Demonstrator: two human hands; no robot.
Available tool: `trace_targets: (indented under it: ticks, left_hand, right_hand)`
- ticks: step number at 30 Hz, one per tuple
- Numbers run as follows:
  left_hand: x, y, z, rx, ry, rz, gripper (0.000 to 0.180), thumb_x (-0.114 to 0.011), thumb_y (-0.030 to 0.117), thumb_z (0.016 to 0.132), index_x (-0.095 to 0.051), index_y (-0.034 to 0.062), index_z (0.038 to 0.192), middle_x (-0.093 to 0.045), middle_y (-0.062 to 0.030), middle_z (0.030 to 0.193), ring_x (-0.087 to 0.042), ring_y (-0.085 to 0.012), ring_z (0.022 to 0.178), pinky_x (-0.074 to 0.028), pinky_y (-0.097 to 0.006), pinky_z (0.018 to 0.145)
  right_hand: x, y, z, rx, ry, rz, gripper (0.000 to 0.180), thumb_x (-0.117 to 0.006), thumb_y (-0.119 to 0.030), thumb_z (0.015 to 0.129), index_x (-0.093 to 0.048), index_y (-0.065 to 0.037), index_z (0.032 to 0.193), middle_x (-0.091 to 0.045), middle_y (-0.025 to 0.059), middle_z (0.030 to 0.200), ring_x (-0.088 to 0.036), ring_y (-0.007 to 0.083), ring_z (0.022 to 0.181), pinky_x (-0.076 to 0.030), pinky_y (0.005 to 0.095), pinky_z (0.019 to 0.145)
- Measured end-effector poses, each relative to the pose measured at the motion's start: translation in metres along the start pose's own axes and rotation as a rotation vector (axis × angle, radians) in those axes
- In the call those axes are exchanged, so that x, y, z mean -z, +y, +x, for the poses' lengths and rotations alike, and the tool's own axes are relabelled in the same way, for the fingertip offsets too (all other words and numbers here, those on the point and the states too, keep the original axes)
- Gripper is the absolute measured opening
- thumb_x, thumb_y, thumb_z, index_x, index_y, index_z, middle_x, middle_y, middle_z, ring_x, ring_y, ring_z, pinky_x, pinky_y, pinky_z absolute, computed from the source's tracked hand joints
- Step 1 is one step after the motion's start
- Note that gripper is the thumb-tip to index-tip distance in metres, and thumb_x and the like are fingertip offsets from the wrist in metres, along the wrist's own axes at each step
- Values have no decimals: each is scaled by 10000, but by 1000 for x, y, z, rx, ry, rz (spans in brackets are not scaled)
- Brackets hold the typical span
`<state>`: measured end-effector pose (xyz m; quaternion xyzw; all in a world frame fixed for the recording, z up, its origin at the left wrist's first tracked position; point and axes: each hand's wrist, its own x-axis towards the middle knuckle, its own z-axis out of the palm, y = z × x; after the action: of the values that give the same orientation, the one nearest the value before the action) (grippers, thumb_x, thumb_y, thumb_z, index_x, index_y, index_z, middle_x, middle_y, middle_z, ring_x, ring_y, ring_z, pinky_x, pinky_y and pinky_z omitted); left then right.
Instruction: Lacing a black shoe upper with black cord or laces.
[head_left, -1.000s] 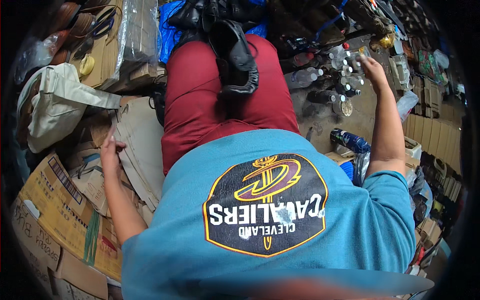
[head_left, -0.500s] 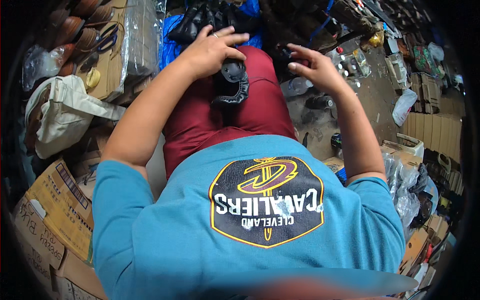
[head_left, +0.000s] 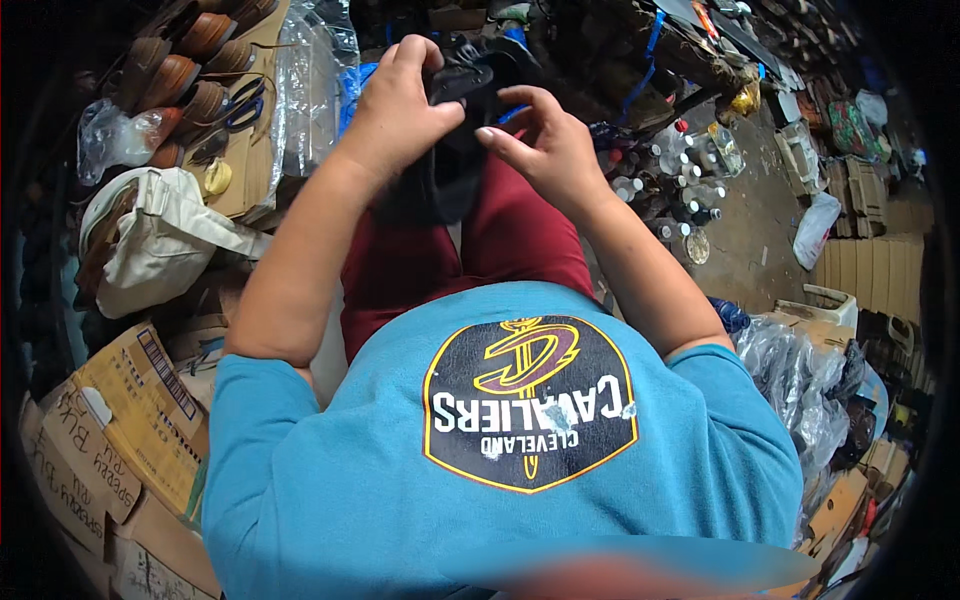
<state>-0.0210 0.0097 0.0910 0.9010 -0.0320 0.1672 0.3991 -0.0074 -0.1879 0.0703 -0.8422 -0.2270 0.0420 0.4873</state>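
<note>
I sit in a blue shirt and dark red trousers, looking down at my lap. A black sandal (head_left: 452,160) is lifted over my knees. My left hand (head_left: 400,105) grips its upper left side, fingers curled over the top. My right hand (head_left: 540,145) pinches the sandal's strap from the right with thumb and fingers. The lower part of the sandal hangs down between my thighs.
Brown shoe soles (head_left: 190,60) and scissors (head_left: 240,105) lie on cardboard at the upper left, beside a clear plastic bag (head_left: 305,90). A cream cloth bag (head_left: 150,240) and cardboard boxes (head_left: 110,430) are at the left. Small bottles (head_left: 680,190) stand at the right, plastic bags (head_left: 800,380) lower right.
Both hands came in from my sides to the black sandal on my lap, took hold of it and lifted it toward the knees.
</note>
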Motion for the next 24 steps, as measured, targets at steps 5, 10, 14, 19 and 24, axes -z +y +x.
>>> trace_targets:
  ticks: [5, 10, 14, 19, 24]
  left_hand:
    - [-4, 12, -31, -85, 82, -6, 532, -629, 21, 678, -591, 103, 1202, -516, -88, 1160, -539, -84, 617, -472, -215, 589]
    - [5, -16, -44, -105, 188, 49, 373, -628, 22, 696, -658, 63, 1066, -586, -80, 1154, -581, -99, 685, -482, -217, 621]
    - [17, -38, -51, -54, 246, -66, 287, -602, 10, 764, -623, 13, 1050, -611, -84, 1082, -603, -93, 767, -496, -225, 659]
    - [38, -66, -60, 277, 231, -447, 267, -578, 34, 798, -599, -11, 1061, -625, -58, 938, -574, -91, 731, -475, -222, 673]
    - [52, -94, -74, 393, 223, -693, 297, -565, 40, 782, -618, -22, 1068, -651, -33, 848, -588, -97, 696, -482, -222, 663]
  right_hand:
    - [-23, 5, 18, 112, -9, 29, 319, -698, -231, 786, -626, -17, 1011, -653, 117, 872, -633, 217, 771, -498, 323, 683]
    - [-6, -9, 0, -193, -345, 782, 142, -624, -191, 870, -629, -57, 916, -626, 34, 861, -584, 115, 820, -440, 240, 770]
    - [35, -2, -27, -390, -544, 1178, 201, -535, -230, 917, -612, -52, 973, -638, 54, 917, -582, 136, 920, -431, 273, 818]
    - [99, -10, -35, -253, -292, 555, 277, -564, -225, 900, -613, -13, 1072, -643, 54, 917, -602, 142, 855, -460, 279, 796]
    - [162, -6, -22, -6, -172, 874, 344, -474, -134, 939, -508, 46, 1230, -643, 97, 908, -639, 211, 907, -477, 401, 909]
